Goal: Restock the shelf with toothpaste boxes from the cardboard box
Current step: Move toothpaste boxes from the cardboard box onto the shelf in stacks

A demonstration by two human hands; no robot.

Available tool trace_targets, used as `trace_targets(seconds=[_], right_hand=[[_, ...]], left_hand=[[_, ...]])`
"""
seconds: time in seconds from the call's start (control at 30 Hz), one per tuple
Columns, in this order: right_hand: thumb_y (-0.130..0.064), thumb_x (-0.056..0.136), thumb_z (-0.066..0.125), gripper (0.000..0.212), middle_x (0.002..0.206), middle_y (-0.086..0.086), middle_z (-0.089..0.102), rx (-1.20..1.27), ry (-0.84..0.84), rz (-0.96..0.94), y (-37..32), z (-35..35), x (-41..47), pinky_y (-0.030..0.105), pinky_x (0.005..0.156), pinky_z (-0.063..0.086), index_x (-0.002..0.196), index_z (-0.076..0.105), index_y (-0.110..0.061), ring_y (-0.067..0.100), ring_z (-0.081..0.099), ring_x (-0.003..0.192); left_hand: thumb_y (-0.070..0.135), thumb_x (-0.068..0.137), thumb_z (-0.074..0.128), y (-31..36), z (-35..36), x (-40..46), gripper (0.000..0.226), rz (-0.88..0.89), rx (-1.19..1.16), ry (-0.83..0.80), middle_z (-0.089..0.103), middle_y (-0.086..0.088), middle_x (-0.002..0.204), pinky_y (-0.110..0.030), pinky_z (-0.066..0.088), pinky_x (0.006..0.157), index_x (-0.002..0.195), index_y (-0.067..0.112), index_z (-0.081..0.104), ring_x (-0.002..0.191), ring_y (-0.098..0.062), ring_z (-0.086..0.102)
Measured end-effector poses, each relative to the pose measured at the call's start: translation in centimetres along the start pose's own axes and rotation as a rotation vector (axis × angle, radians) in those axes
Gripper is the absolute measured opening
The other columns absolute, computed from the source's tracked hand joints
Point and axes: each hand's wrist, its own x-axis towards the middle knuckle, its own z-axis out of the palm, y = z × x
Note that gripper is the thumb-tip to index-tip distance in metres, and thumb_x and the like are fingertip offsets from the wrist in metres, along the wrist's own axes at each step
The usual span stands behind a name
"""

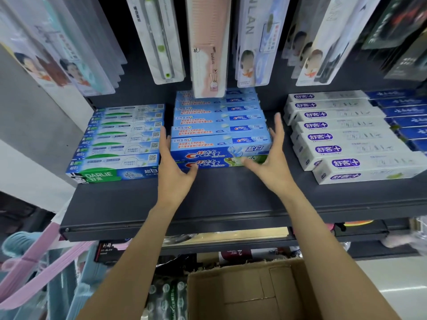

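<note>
Both hands reach onto the dark shelf (231, 195) and frame the stack of blue Crest toothpaste boxes (219, 135) between them. The left hand (173, 172) stands at the left end of the stack with fingers straight and spread wide; its thumb tip touches the front face of the lowest Crest box (208, 163). The right hand (270, 162) stands at the right end, fingers straight and pointing up along the stack's side, thumb extended left against the same lowest box. Neither hand curls around a box; both are wide and flat against the stack.

Left of the left hand lies a row of green-and-blue Darlie toothpaste boxes (120, 144), just beside the Crest stack. Right of the right hand lies a row of white toothpaste boxes with purple logos (342, 135), and beyond those a row of dark blue boxes (404, 116). Above the hands hang carded toothbrush packs (159, 38) and a pink pack (208, 47). Below both forearms sits the open cardboard box (249, 292); its visible interior shows only bare cardboard. Pink and blue hangers (34, 269) lie below the left forearm.
</note>
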Motion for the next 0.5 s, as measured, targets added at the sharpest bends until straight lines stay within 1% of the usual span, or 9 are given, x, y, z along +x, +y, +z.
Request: trace_targets(seconds=[0.03,0.07,0.1,0.13,0.17,0.23,0.3,0.4,0.5], right_hand=[[-0.01,0.087,0.066,0.096,0.151,-0.005,0.025,0.111,0.045,0.032,-0.4,0.3,-0.2,0.006,0.1,0.033,0.149,-0.004,-0.032,-0.018,0.027,0.129],[-0.018,0.092,0.059,0.085,0.153,-0.003,0.022,0.215,0.103,0.071,-0.8,0.7,-0.3,0.005,0.099,0.033,0.149,-0.001,-0.033,-0.013,0.026,0.132],[-0.024,0.096,0.051,0.073,0.155,-0.002,0.022,0.295,0.159,0.109,-1.1,1.2,-0.3,0.002,0.094,0.036,0.15,0.003,-0.032,-0.006,0.028,0.133],[-0.027,0.099,0.045,0.062,0.154,-0.003,0.026,0.342,0.214,0.14,-1.2,1.8,-0.1,0.0,0.086,0.038,0.15,0.008,-0.03,-0.002,0.035,0.13],[-0.029,0.101,0.04,0.054,0.149,-0.005,0.034,0.366,0.262,0.157,-1.2,2.3,0.1,-0.001,0.08,0.04,0.149,0.015,-0.028,-0.004,0.043,0.124],[-0.03,0.102,0.037,0.043,0.125,-0.016,0.053,0.412,0.349,0.177,-1.1,3.2,0.8,0.002,0.071,0.043,0.144,0.032,-0.024,-0.015,0.055,0.101],[-0.027,0.102,0.039,0.035,0.105,-0.023,0.059,0.462,0.404,0.188,-0.9,3.6,1.3,0.006,0.068,0.045,0.136,0.045,-0.022,-0.017,0.06,0.085],[-0.023,0.101,0.042,0.027,0.098,-0.023,0.062,0.459,0.412,0.181,-0.4,3.4,1.5,0.007,0.067,0.046,0.126,0.051,-0.024,-0.015,0.062,0.082],[-0.022,0.1,0.042,0.029,0.098,-0.021,0.063,0.44,0.391,0.18,-0.2,3.2,1.5,0.008,0.068,0.046,0.128,0.05,-0.022,-0.012,0.063,0.083]], left_hand=[[0.002,0.078,0.073,0.0,-0.1,0.0,0.104,-0.023,-0.131,-0.018,0.035,0.002,0.149,-0.014,0.046,0.093,0.142,0.046,0.003,0.124,-0.007,0.048],[0.009,0.079,0.073,0.1,-0.1,0.0,0.099,-0.055,-0.247,-0.019,0.032,0.0,0.151,-0.024,0.045,0.1,0.141,0.047,0.006,0.13,-0.01,0.044],[0.017,0.081,0.07,0.3,0.0,0.1,0.09,-0.091,-0.329,-0.005,0.032,0.0,0.151,-0.032,0.043,0.104,0.143,0.044,0.01,0.133,-0.012,0.041],[0.023,0.084,0.066,0.5,0.2,0.1,0.082,-0.129,-0.366,0.013,0.035,0.001,0.15,-0.035,0.042,0.106,0.145,0.038,0.015,0.133,-0.012,0.042],[0.025,0.087,0.062,0.7,0.4,0.3,0.074,-0.161,-0.372,0.025,0.039,0.002,0.147,-0.035,0.042,0.106,0.147,0.033,0.019,0.13,-0.011,0.044],[0.027,0.091,0.057,1.0,0.7,0.7,0.065,-0.191,-0.361,0.032,0.047,0.004,0.139,-0.03,0.046,0.1,0.147,0.029,0.023,0.124,-0.01,0.05],[0.027,0.092,0.056,0.9,0.7,0.9,0.063,-0.196,-0.364,0.024,0.05,0.004,0.136,-0.023,0.049,0.094,0.147,0.029,0.024,0.122,-0.009,0.052],[0.026,0.092,0.057,0.5,0.7,1.0,0.063,-0.204,-0.386,0.02,0.052,0.004,0.134,-0.017,0.05,0.088,0.146,0.029,0.026,0.119,-0.009,0.054],[0.022,0.092,0.056,0.5,0.8,1.0,0.062,-0.208,-0.425,0.025,0.052,0.004,0.134,-0.013,0.051,0.08,0.146,0.027,0.026,0.116,-0.008,0.055]])
